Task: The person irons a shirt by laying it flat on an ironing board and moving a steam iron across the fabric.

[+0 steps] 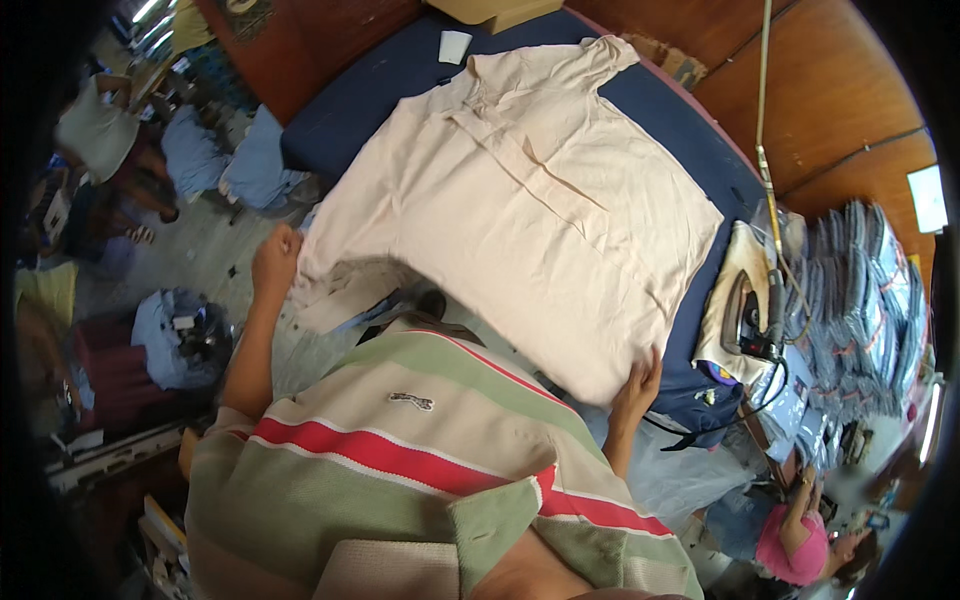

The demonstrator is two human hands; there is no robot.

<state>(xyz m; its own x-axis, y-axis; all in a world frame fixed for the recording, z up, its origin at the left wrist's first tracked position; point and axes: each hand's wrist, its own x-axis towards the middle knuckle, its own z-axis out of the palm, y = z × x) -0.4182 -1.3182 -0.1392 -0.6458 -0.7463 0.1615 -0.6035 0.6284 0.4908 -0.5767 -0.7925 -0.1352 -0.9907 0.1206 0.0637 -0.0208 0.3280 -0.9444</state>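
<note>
A striped polo shirt (350, 460) in green, beige and red, worn by the person, lies nearest the camera, with a small emblem on it. Beyond it, a cream shirt (500, 230) is spread over a padded table (345, 125) covered in dark blue, its near edge and left end hanging past the table toward the person. Soft creases cross the cream cloth (a long narrow strip runs slantwise over its upper half).

The left hand (275, 262) is closed in a curl on the cream shirt's left edge. The right hand (634, 388) touches the shirt's near right corner, fingers against the cloth; whether they pinch it, I cannot tell.

To the right, an iron (738, 312) rests on a cream cloth (718, 345) at the table's end, near a tall stack of plastic-wrapped folded garments (850, 300). At the far side of the table are a small white piece (454, 46) and a cardboard box (500, 10). A person in a pink top (793, 545) is at lower right, and light blue cloth bundles (195, 150) sit at upper left.
</note>
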